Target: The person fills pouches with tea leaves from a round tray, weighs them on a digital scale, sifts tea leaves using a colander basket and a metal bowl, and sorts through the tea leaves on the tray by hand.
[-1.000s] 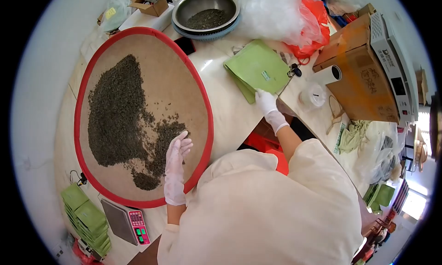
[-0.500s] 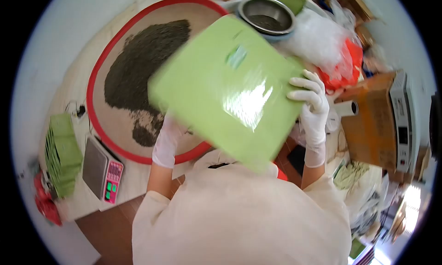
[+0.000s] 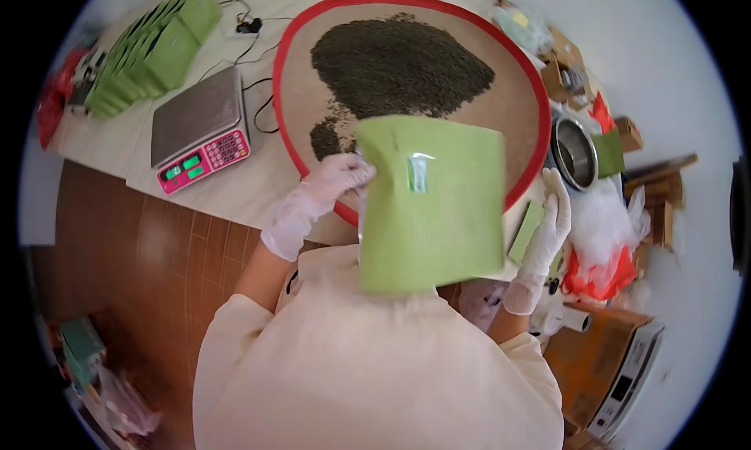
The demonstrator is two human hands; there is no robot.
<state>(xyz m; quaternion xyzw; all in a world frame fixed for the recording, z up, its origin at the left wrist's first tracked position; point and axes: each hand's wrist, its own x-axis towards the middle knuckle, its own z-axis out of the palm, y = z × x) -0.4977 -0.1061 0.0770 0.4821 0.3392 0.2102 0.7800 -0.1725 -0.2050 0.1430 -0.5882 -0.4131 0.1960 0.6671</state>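
A green bag (image 3: 434, 215) with a small label hangs upright in front of my chest. My left hand (image 3: 336, 180), in a white glove, pinches its left edge near the top. To the right of the bag, my right hand (image 3: 551, 215) is gloved too, fingers stretched out and apart from the bag. Behind the bag lies a round red-rimmed tray (image 3: 540, 149) with a large heap of dark dried leaves (image 3: 399, 67) and a smaller pile beside it. Another green piece (image 3: 526, 231) lies beside my right hand.
A scale (image 3: 199, 125) with a pink keypad stands left of the tray, with cables between them. Green bags (image 3: 156, 51) are lined up at the far left. On the right are a metal bowl (image 3: 575, 153), clear and red plastic bags, and a cardboard box (image 3: 591, 364).
The green bag was lifted off the right side of the table and is now upright in my left hand. My right hand has let go of it. The view has turned left.
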